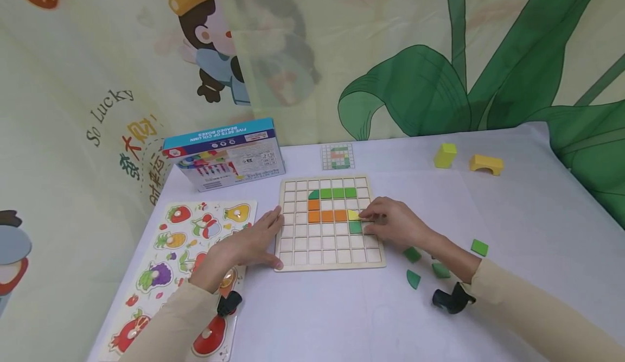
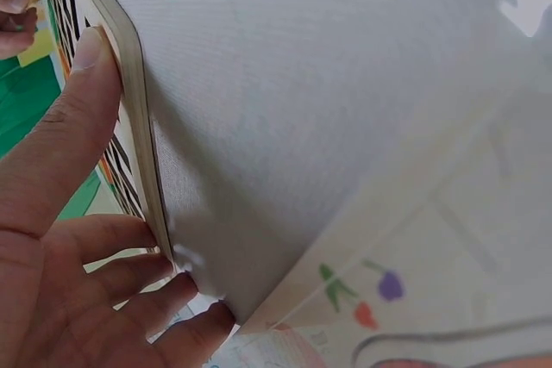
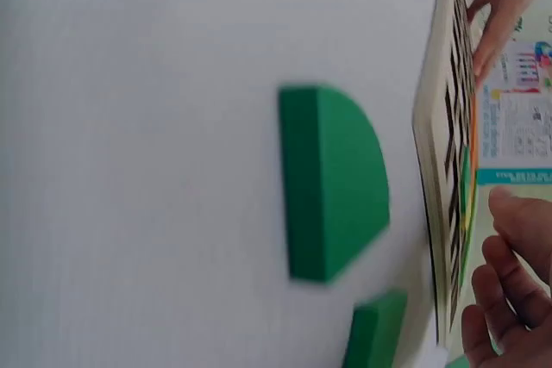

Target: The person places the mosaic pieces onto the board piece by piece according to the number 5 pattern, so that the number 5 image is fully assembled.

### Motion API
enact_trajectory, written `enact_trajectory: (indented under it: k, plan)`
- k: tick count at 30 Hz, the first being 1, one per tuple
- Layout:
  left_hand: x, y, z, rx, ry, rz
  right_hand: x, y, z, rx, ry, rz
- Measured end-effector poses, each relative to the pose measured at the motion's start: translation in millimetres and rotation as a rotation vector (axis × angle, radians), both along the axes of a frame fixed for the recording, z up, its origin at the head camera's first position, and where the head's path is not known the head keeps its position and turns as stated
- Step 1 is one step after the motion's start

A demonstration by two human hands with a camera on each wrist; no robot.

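Left hand (image 1: 246, 241): straight-fingered at the grid board's (image 1: 327, 244) nine o'clock; overpressing could skew it.
Right hand (image 1: 394, 224): at the yellow tile (image 1: 352, 215), board's two o'clock (pinching or not, I can't tell); careless fingertips might dislodge it.
Loose green tiles (image 1: 413, 279): board's four o'clock; a dragging sleeve (image 1: 512, 291) could scatter them.

Head view: aimed forward and down from above; table (image 1: 317, 313) and grid board (image 1: 314, 244) framed from farther back, with left hand (image 1: 251, 237) and right hand (image 1: 393, 221). Left-wrist view: turned sideways, set close — board's edge looked along beside thumb. Right-wrist view: also turned sideways, held low; green piece (image 3: 349, 187) seen large, board edge-on. Board shared by all three — box (image 3: 517, 127) by head and right-wrist views.
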State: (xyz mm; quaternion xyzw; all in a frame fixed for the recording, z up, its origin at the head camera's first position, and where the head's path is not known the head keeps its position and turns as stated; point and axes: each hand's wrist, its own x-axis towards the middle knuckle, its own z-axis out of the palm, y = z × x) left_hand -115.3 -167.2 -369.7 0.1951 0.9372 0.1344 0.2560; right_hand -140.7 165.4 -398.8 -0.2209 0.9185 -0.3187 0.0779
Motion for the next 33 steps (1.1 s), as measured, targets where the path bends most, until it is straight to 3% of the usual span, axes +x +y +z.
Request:
enact_trajectory:
  k: [6,13,22,33]
  plan:
    - [0.3,0,0.6,-0.004,0.002,-0.008,-0.8,36,2.6,0.010,-0.094,0.038]
    - [0.2,1,1.7,-0.006,-0.004,-0.008,14.6,80,1.1,0.101,-0.198,0.112]
    - [-0.7,0,0.2,-0.018,0.003,-0.004,28.2,93,0.5,0.118,-0.187,0.186]
    - [-0.2,1,1.4,-0.005,-0.007,-0.006,33.2,90,-3.5,0.086,-0.140,0.143]
